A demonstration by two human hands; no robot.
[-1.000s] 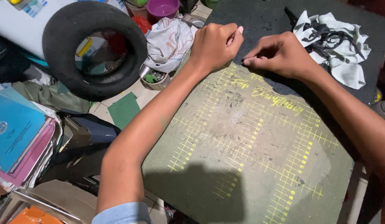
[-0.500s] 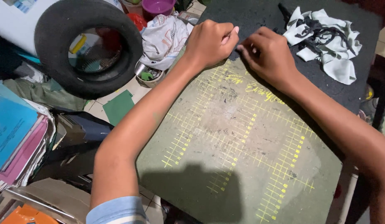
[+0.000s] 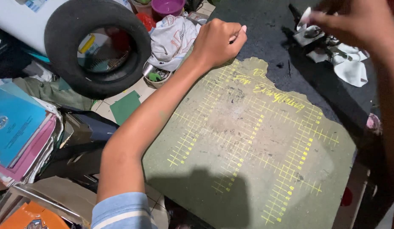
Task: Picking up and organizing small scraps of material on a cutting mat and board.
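A worn green cutting mat (image 3: 248, 144) with yellow grid lines lies on a dark tabletop (image 3: 265, 29); its far edge is torn and ragged. My left hand (image 3: 217, 41) rests as a closed fist at the mat's far left corner, thumb pressed against the fingers, and I see nothing in it. My right hand (image 3: 354, 21) is blurred at the top right, above a crumpled white rag (image 3: 345, 63) with dark stains. Its fingertips point towards the rag's left end. Whether it holds anything is unclear.
A black tyre (image 3: 61, 51) leans against a white cylinder (image 3: 18, 17) at the left. A bunched white cloth (image 3: 173, 36), a small tin (image 3: 156, 76) and a purple bowl (image 3: 167, 6) sit beside it. Blue and pink books (image 3: 18, 131) are stacked at the far left.
My right hand has left the mat's far edge, where it sat next to my left fist, and swung up and right over the white rag. The left fist stays put.
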